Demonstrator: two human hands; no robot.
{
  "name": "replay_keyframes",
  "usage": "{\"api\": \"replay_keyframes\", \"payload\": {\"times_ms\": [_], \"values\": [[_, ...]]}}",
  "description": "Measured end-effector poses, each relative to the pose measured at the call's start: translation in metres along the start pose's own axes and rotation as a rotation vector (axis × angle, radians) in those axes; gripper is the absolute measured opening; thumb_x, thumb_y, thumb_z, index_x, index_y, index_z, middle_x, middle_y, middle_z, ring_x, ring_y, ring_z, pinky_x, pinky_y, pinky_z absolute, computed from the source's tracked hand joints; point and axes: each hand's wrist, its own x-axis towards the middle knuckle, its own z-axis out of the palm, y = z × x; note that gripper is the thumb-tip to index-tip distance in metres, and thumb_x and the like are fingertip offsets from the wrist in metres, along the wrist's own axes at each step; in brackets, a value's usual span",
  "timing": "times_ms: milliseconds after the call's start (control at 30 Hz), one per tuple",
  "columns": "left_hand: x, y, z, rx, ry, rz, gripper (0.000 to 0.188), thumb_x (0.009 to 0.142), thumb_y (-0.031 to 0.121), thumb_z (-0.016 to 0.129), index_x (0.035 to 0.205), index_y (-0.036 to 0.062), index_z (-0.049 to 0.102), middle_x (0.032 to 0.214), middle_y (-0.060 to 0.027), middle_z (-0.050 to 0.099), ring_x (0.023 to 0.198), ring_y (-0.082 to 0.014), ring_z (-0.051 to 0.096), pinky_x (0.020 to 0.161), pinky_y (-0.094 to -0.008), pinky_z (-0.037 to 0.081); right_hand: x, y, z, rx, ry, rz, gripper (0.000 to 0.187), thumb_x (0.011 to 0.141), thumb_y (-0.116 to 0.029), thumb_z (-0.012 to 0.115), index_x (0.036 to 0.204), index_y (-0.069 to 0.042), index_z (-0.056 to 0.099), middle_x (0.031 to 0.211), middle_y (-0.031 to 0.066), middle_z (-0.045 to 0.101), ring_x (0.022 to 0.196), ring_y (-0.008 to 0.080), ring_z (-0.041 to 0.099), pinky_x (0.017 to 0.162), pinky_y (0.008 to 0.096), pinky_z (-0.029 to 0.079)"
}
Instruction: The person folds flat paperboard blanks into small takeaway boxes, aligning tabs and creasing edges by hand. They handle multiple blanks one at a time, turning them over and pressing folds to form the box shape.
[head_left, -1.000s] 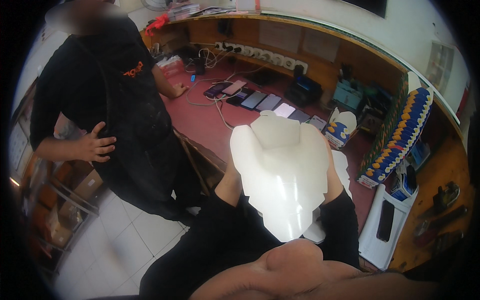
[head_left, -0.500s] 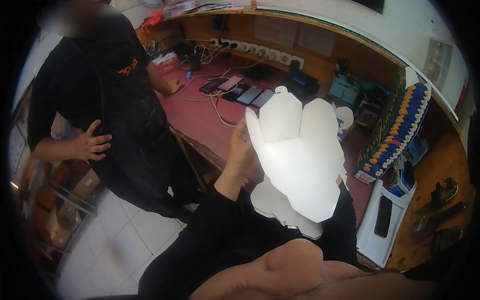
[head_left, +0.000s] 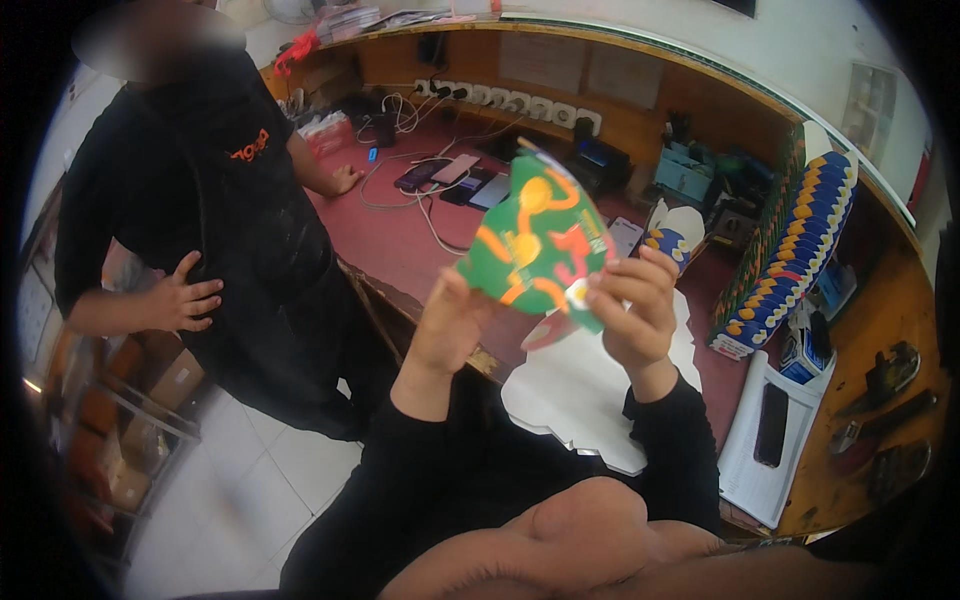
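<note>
Turning card: the green card point(head_left: 545, 240) now shows its printed face in the head view; half a second ago a plain white face showed. That suggests the piece has been flipped in the hands, with its printed side ready to handle.
Left hand point(head_left: 447, 325): fingers drawn in, pinching the card's lower left corner; tips behind it cannot be made out.
Right hand point(head_left: 640, 310): fingers bent and slightly spread, gripping the lower right edge.
Card's place: held up, tilted, near the front edge of the bench point(head_left: 380, 240), above the white sheets.
White sheets point(head_left: 560, 395): by the front edge, more exposed than earlier; what bears them is hidden.
Stack point(head_left: 790, 265): nested cartons along the bench's right side, as before.
Co-worker's hand point(head_left: 347, 179): on the bench's left edge, unmoved.
</note>
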Motion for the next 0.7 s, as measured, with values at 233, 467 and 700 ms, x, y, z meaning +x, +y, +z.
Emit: {"api": "replay_keyframes", "payload": {"times_ms": [233, 467, 700], "values": [[-0.01, 0.005, 0.05, 0.35, 0.254, 0.083, 0.048, 0.089, -0.002, 0.07, 0.134, -0.0043, 0.054, 0.125, -0.0142, 0.067, 0.113, -0.0219, 0.068, 0.099, -0.0368, 0.054, 0.013, -0.029, 0.0, 0.26, -0.127, 0.381, 0.019, 0.08, -0.005, 0.076, 0.094, -0.018, 0.072, 0.114, 0.0054, 0.058, 0.129, 0.0329, 0.054, 0.113, 0.0488, 0.032], [-0.016, -0.011, 0.064, 0.389, 0.286, 0.235, 0.031, 0.097, 0.006, 0.07, 0.126, -0.0018, 0.062, 0.114, -0.0082, 0.071, 0.1, -0.0118, 0.067, 0.086, -0.0273, 0.054, 0.024, -0.043, -0.004, 0.653, -0.113, 0.537, 0.015, 0.091, -0.01, 0.074, 0.084, -0.001, 0.065, 0.143, 0.0195, 0.035, 0.152, 0.0496, 0.025, 0.124, 0.0589, 0.024], [-0.015, -0.027, 0.065, 0.396, 0.337, 0.187, 0.038, 0.096, 0.005, 0.068, 0.132, -0.002, 0.055, 0.12, -0.0133, 0.068, 0.106, -0.0191, 0.069, 0.091, -0.0345, 0.059, 0.02, -0.044, 0.001, 0.854, 0.01, 0.74, 0.021, 0.081, -0.001, 0.073, 0.066, -0.004, 0.058, 0.157, 0.0217, 0.026, 0.156, 0.0472, 0.019, 0.125, 0.0543, 0.016]]}}
